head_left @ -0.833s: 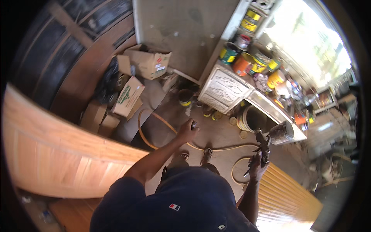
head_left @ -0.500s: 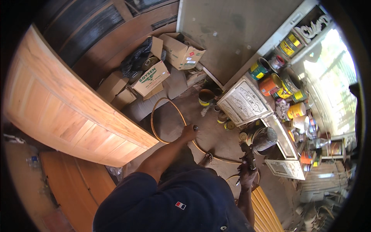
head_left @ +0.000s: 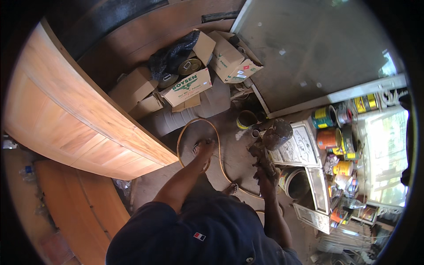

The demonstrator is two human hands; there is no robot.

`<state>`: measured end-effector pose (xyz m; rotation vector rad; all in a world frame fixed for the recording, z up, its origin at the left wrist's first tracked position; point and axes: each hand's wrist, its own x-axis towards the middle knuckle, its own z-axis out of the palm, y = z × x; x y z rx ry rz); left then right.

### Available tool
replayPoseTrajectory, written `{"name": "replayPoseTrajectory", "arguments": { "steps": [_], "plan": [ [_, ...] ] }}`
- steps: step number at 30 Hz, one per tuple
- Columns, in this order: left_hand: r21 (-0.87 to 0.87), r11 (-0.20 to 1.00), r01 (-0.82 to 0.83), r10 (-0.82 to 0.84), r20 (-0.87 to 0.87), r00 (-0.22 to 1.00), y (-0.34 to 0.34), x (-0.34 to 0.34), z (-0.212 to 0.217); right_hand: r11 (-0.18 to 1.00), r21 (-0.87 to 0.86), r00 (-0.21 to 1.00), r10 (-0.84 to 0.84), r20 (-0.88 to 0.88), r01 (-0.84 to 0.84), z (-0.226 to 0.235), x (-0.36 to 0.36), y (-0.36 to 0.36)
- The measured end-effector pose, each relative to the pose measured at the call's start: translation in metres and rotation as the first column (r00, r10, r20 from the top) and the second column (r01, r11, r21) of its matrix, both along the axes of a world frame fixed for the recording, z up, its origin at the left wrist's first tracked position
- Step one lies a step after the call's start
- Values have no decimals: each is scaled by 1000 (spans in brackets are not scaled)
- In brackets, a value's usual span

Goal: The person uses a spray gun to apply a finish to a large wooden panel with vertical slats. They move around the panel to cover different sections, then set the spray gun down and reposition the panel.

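My right hand grips a paint spray gun, its fingers wrapped round the handle. On the gun sits a paint-stained grey cup, in front of a carved white cabinet door. My left hand is stretched out over the floor, inside the loop of a tan hose. Its fingers look curled, with something small and dark at them that I cannot make out. Behind that hand shows part of a sandalled foot. The hose runs along the floor towards my right arm.
A large unpainted wooden door panel stands at the left, near my left arm. Cardboard boxes with cans stand at the back. Paint cans crowd the right side, with an open bucket beside my right hand.
My right hand has moved left and away from me, carrying the spray gun towards the carved cabinet door. My left hand has shifted slightly left. The view has turned.
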<state>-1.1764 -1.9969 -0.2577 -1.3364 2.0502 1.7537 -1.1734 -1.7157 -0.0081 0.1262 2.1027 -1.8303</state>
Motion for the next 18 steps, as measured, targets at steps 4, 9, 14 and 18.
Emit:
{"name": "replayPoseTrajectory", "arguments": {
  "steps": [4, 9, 14, 18],
  "plan": [
    [357, 858, -370, 359, 99, 928, -92, -30, 10, 987, 141, 996, 73, 58, -81, 13, -62, -71],
    [26, 993, 118, -121, 162, 979, -177, 8, 16, 983, 71, 984, 170, -50, -167, 6, -142, -170],
    [-281, 912, 300, -237, 239, 942, -176, 50, -9, 976, -108, 981, 185, -60, -190, -53, -239, -272],
    [-215, 967, 136, -119, 93, 989, -143, 93, 2, 978, -150, 985, 125, -116, -142, -126, -313, -375]
  ]
}}
